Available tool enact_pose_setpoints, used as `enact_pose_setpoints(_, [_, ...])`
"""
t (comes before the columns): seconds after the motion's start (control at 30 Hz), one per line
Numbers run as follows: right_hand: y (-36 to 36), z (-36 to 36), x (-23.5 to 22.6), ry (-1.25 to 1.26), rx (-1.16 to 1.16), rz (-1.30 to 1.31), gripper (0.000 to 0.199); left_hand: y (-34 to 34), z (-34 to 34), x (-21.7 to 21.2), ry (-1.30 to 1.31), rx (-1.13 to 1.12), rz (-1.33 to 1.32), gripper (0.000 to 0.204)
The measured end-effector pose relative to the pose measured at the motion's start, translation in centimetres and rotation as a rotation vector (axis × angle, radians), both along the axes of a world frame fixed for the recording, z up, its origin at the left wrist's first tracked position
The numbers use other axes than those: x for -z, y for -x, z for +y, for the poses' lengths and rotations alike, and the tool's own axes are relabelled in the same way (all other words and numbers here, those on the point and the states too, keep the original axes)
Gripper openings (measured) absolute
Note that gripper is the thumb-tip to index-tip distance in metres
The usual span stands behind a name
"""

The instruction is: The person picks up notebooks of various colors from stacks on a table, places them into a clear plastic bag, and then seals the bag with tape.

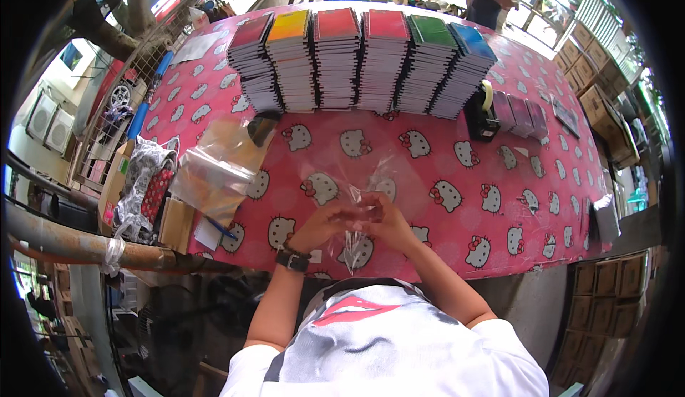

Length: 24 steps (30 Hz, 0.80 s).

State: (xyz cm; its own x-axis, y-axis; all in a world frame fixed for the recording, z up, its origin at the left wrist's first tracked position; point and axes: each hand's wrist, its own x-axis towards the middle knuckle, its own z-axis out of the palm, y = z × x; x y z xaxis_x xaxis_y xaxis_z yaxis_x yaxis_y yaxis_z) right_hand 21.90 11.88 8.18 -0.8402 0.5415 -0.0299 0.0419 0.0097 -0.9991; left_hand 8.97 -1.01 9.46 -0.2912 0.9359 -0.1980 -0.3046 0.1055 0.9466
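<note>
A crumpled clear plastic bag (353,248) is gathered between my hands over the near middle of the table. My left hand (330,224), with a dark watch and a beaded bracelet on the wrist, has its fingers closed on the film. Opposite it, my right hand (385,220) pinches the same plastic with bent fingers. The see-through film also spreads out on the table beyond my fingertips. Farther off stand several tall stacks of spiral notebooks (335,61) in a row, with red, yellow, green and blue covers.
A black tape dispenser (482,122) stands right of the notebooks, beside small purple packs (519,115). To the left lie clear plastic sleeves (214,172) on brown paper, a blue pen (221,228) and a patterned cloth bag (148,190). Cardboard boxes (606,290) are piled at the right.
</note>
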Motion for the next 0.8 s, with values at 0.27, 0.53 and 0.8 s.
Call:
enact_pose_setpoints(0.27, [-2.0,3.4,3.4,0.356,0.015,-0.101,0.018,5.6,6.1,5.1,0.280,-0.635,0.831,0.022])
enact_pose_setpoints(0.53, [-9.2,11.2,3.9,0.929,0.239,0.623,0.010,11.0,2.1,6.3,0.312,-0.876,1.092,0.017])
enact_pose_setpoints(0.8, [-1.9,8.2,-13.9,-0.325,-0.037,-0.082,0.013,25.5,-20.0,1.6,0.516,-1.574,0.783,0.017])
